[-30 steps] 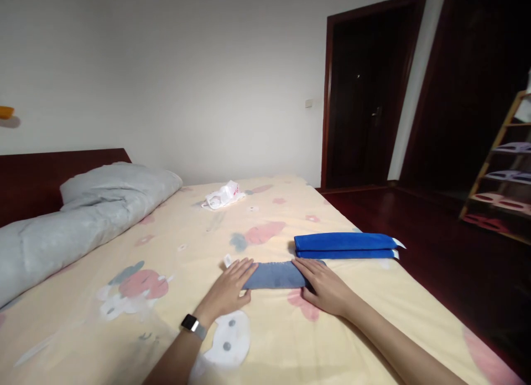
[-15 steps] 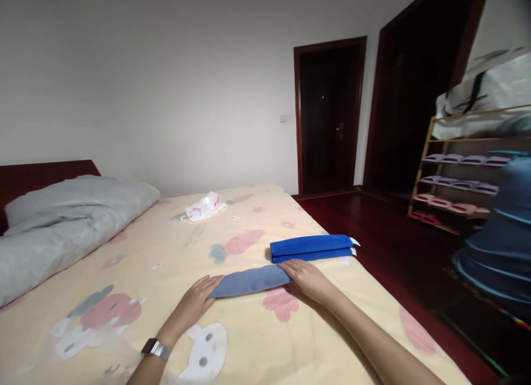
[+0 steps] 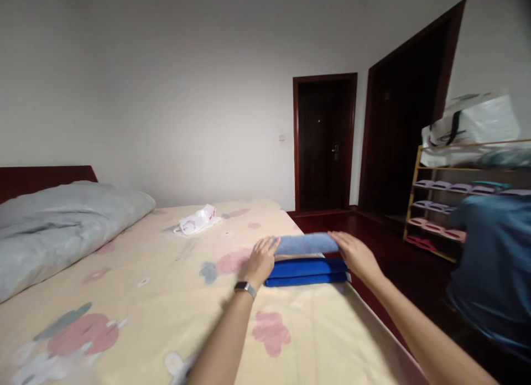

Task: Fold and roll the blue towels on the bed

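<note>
Holding grey cloth (image 3: 307,244) between left hand (image 3: 261,258) and right hand (image 3: 357,255), right of centre, a little below mid-frame. Gripping left end with left hand, fingers closed over it; wearing watch (image 3: 244,287) on that wrist. Gripping right end with right hand, likewise closed over the edge. Can't see either thumb properly, so can't tell how hard the pinch.

Stretched roughly level from hand to hand. Placed directly above blue cloth (image 3: 305,270) in the frame, near right edge of bed (image 3: 186,302). Can't tell whether touching blue cloth or just apart from it.

Apparently finished with blue cloth: folded, layered, lying flat on bed, not gripped by either hand. Probably finished with folding grey cloth too, judging by narrow strip shape and lack of any loose flap. Not yet let go of at either end, so not complete, by the look of it. No third cloth visible for folding.

Also in frame: crumpled white bag (image 3: 198,222) on far part of bed, left of centre; bunched quilt (image 3: 74,216) at left; rack (image 3: 410,199) with slippers (image 3: 438,207) at right. Too blurred at lower right to name.
</note>
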The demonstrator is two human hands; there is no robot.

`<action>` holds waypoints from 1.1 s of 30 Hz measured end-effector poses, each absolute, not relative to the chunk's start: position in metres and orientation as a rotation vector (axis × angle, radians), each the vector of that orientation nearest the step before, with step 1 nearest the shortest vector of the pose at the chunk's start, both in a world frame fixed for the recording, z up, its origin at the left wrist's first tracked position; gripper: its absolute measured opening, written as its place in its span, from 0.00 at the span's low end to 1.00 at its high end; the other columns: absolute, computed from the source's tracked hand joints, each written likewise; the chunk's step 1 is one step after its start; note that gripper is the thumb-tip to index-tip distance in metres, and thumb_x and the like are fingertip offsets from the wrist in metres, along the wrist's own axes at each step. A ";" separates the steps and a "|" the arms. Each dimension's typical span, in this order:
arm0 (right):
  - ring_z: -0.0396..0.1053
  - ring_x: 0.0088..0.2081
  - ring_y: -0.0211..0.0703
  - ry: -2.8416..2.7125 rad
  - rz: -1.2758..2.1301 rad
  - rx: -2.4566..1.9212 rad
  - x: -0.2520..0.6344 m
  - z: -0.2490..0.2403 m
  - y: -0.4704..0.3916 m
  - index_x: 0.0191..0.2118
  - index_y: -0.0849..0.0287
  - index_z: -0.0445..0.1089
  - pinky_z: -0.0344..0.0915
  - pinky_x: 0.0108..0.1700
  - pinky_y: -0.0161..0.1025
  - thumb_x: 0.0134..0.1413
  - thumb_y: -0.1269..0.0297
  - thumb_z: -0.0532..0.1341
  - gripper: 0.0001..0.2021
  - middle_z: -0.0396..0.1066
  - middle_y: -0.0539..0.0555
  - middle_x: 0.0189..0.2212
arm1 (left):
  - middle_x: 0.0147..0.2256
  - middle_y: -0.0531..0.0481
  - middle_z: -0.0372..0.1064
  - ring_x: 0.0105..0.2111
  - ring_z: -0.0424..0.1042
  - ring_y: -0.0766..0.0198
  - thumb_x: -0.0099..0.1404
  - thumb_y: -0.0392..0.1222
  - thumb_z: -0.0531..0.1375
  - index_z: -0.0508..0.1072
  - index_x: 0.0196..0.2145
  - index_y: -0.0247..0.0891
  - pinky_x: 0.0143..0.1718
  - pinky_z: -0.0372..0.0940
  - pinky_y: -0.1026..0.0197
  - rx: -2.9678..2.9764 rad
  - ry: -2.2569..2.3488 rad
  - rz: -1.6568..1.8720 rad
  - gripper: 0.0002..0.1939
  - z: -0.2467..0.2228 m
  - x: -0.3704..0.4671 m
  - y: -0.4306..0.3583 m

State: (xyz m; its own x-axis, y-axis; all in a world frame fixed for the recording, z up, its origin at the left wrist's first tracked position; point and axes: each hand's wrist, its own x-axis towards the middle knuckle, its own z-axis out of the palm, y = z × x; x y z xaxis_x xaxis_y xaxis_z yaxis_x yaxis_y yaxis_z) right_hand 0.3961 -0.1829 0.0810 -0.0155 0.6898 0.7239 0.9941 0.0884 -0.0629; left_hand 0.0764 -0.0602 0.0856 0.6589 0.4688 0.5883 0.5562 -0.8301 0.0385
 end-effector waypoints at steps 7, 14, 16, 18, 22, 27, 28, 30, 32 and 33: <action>0.66 0.63 0.54 -1.837 -0.555 -1.691 0.429 -0.030 -0.171 0.67 0.48 0.63 0.67 0.64 0.54 0.64 0.67 0.46 0.28 0.66 0.54 0.64 | 0.62 0.48 0.68 0.64 0.63 0.56 0.63 0.27 0.53 0.70 0.63 0.46 0.66 0.61 0.50 -2.827 -1.030 -1.004 0.33 0.006 0.079 -0.061; 0.55 0.69 0.55 -2.045 -0.341 -1.801 0.437 0.000 -0.183 0.69 0.62 0.59 0.56 0.70 0.55 0.68 0.53 0.48 0.30 0.58 0.60 0.68 | 0.57 0.38 0.72 0.59 0.68 0.48 0.60 0.39 0.61 0.74 0.55 0.35 0.63 0.61 0.50 -2.970 -0.979 -0.817 0.25 0.054 0.073 -0.078; 0.54 0.69 0.59 -2.130 -0.297 -1.848 0.435 0.020 -0.185 0.66 0.64 0.63 0.53 0.71 0.58 0.65 0.44 0.53 0.34 0.59 0.63 0.67 | 0.53 0.36 0.73 0.56 0.69 0.45 0.57 0.41 0.65 0.72 0.53 0.34 0.60 0.62 0.48 -2.949 -0.985 -0.746 0.26 0.059 0.075 -0.080; 0.56 0.68 0.64 -2.222 -0.285 -1.854 0.427 0.046 -0.182 0.63 0.65 0.66 0.52 0.70 0.60 0.57 0.39 0.60 0.39 0.62 0.67 0.65 | 0.56 0.34 0.70 0.59 0.66 0.43 0.56 0.40 0.67 0.68 0.56 0.33 0.61 0.60 0.48 -2.927 -0.951 -0.706 0.31 0.058 0.079 -0.081; 0.72 0.54 0.63 -2.293 -0.040 -1.842 0.382 0.096 -0.158 0.58 0.62 0.69 0.67 0.57 0.55 0.47 0.36 0.66 0.40 0.73 0.69 0.55 | 0.55 0.35 0.69 0.58 0.66 0.45 0.56 0.37 0.70 0.66 0.54 0.33 0.59 0.61 0.50 -2.935 -0.895 -0.695 0.30 0.051 0.080 -0.076; 0.72 0.55 0.61 -2.392 0.359 -1.737 0.320 0.108 -0.109 0.66 0.51 0.61 0.67 0.55 0.47 0.28 0.43 0.76 0.54 0.72 0.60 0.57 | 0.50 0.41 0.70 0.52 0.69 0.47 0.55 0.44 0.74 0.68 0.47 0.39 0.52 0.63 0.51 -2.939 -0.871 -0.713 0.26 0.053 0.072 -0.073; 0.72 0.55 0.63 -2.451 0.406 -1.799 0.314 0.103 -0.102 0.66 0.51 0.61 0.67 0.54 0.48 0.24 0.45 0.77 0.56 0.72 0.60 0.56 | 0.49 0.42 0.70 0.51 0.69 0.48 0.55 0.45 0.74 0.68 0.45 0.40 0.50 0.64 0.52 -2.955 -0.883 -0.716 0.25 0.054 0.071 -0.072; 0.73 0.52 0.67 -2.512 0.421 -1.981 0.308 0.091 -0.093 0.66 0.54 0.61 0.68 0.51 0.50 0.21 0.48 0.77 0.58 0.74 0.63 0.52 | 0.46 0.45 0.71 0.50 0.70 0.49 0.54 0.47 0.75 0.67 0.43 0.42 0.47 0.65 0.54 -3.004 -0.927 -0.724 0.25 0.052 0.069 -0.070; 0.74 0.49 0.69 -2.513 0.364 -2.088 0.308 0.079 -0.092 0.68 0.58 0.58 0.67 0.47 0.50 0.23 0.48 0.76 0.60 0.75 0.66 0.50 | 0.45 0.46 0.71 0.49 0.71 0.49 0.53 0.49 0.76 0.65 0.45 0.43 0.45 0.65 0.56 -3.042 -1.008 -0.724 0.29 0.048 0.069 -0.067; 0.74 0.49 0.68 -2.507 0.319 -2.079 0.308 0.075 -0.095 0.69 0.60 0.57 0.67 0.46 0.49 0.26 0.49 0.76 0.59 0.75 0.67 0.49 | 0.46 0.45 0.71 0.49 0.71 0.49 0.53 0.50 0.76 0.64 0.47 0.43 0.44 0.66 0.56 -3.058 -1.054 -0.715 0.32 0.045 0.069 -0.065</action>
State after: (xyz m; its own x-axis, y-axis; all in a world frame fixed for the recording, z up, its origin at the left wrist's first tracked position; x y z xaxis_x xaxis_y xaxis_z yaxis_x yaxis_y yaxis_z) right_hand 0.3084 -0.0945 0.0746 -0.1875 0.9565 -0.2236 0.9820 0.1771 -0.0657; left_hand 0.0690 -0.0649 0.0447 0.7067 0.6197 0.3415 0.5462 -0.7846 0.2935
